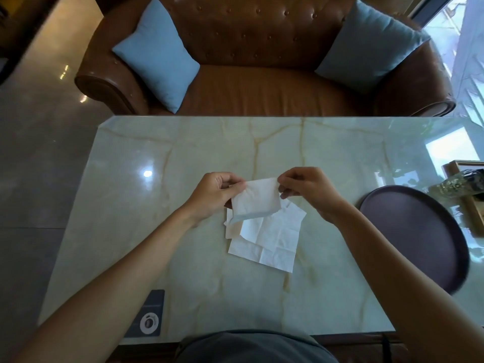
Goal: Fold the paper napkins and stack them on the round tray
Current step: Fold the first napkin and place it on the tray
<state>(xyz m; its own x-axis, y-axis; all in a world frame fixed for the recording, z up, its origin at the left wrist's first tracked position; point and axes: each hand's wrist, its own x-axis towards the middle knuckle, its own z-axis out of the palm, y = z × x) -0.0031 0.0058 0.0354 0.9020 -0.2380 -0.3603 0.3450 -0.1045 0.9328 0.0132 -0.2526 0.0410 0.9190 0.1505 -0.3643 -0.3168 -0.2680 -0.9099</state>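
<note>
Both grips [213, 193] [303, 187] on napkin [255, 199] corners

In front of you is a pale marble table [183, 258] with yellow veins. Near its left front corner lies a dark card [151, 314] with a white round mark. At the right edge you see a wooden box [468, 205] with a glass jar [459, 184] lying across it. Behind the table stands a brown leather sofa [262, 87] with two blue cushions [157, 56], one at each end. The floor [39, 153] is shiny grey.
</note>
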